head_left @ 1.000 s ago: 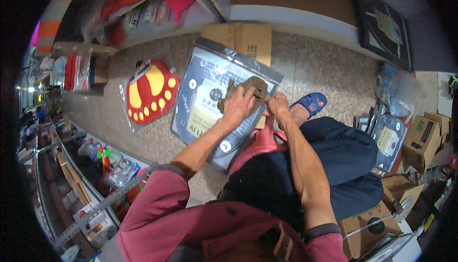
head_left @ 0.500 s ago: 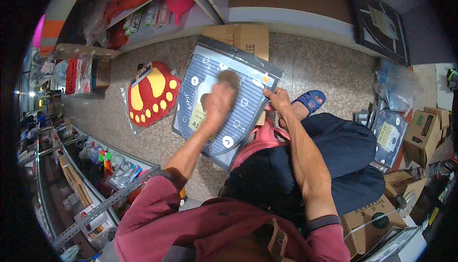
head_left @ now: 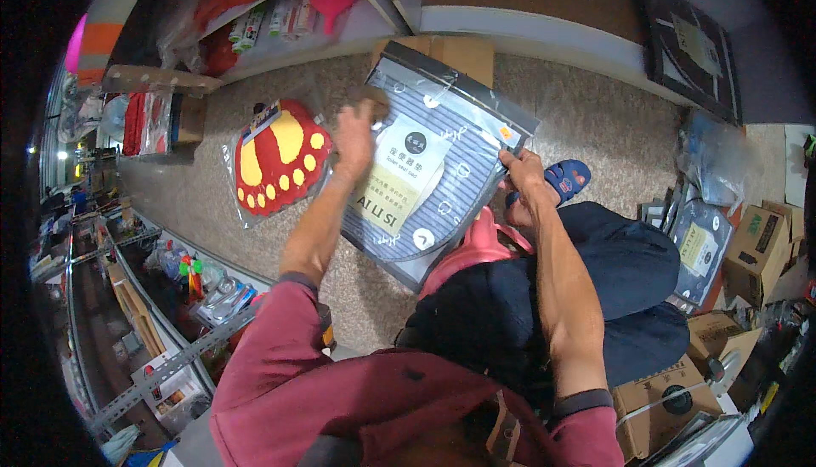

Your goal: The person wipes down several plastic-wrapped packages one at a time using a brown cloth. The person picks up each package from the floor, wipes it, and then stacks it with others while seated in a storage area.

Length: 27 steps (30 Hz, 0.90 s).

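Observation:
A flat, clear-wrapped toilet seat pad [head_left: 480,174], blue-grey and striped with a pale label in the middle, lies tilted in front of me. My right hand [head_left: 523,176] pinches its right edge near an orange sticker. At the upper left edge of the package is my left hand [head_left: 354,134], closed round a brown, rounded wad [head_left: 371,103]. Motion blurs the wad, so I cannot tell whether it is a cloth or a brush. A red and yellow foot-shaped mat [head_left: 280,158] in clear wrap lies on the floor to the left.
Behind the package lies a cardboard box [head_left: 463,57]. A pink plastic stool [head_left: 476,242] is partly hidden by the package and my leg. Metal shelving [head_left: 183,352] with small goods runs along the left. Cartons [head_left: 667,395] and another wrapped pad [head_left: 701,250] stand at the right.
My left hand has moved with the brown wad from the middle of the package to its upper left edge, uncovering the label. The view has shifted slightly; my right hand keeps its hold.

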Tool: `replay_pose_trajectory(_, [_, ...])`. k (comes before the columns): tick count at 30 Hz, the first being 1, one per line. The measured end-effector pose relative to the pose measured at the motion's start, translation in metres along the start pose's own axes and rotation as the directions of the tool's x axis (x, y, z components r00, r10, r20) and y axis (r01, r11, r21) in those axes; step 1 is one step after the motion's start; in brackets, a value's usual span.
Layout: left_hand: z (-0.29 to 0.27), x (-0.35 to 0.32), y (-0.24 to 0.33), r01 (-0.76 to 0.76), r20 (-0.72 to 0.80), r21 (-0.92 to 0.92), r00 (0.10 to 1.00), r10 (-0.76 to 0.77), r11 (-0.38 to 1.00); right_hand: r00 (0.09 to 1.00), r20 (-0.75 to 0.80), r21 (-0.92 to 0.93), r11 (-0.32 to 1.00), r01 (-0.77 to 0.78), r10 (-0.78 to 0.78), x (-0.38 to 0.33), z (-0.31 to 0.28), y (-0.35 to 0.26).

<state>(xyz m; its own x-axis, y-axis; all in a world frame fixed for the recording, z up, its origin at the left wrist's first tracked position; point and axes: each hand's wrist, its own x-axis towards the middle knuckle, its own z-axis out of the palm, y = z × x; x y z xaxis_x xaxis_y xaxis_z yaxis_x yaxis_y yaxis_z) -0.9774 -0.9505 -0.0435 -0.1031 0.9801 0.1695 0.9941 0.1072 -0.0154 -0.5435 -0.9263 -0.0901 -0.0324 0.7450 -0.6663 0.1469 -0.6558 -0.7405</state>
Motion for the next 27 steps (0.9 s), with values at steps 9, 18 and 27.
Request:
replay_pose_trajectory(9, [-0.011,-0.063,0.07,0.158,0.027,-0.492,0.986,-0.167,0.856,0.991,-0.121,0.05,0.998,-0.049,0.055,0.012,-0.022,-0.016])
replay_pose_trajectory(18, [-0.04,-0.115,0.168,-0.102,0.217,-0.262,0.963,0.162,0.96,0.945,-0.266,0.229,0.965,-0.128,0.189,0.026,-0.075,-0.003])
replay_pose_trajectory(27, [-0.033,-0.067,-0.016,0.339,-0.053,-0.491,0.908,-0.416,0.803,0.951,-0.266,0.306,0.949,-0.072,0.158,0.002,-0.064,-0.012])
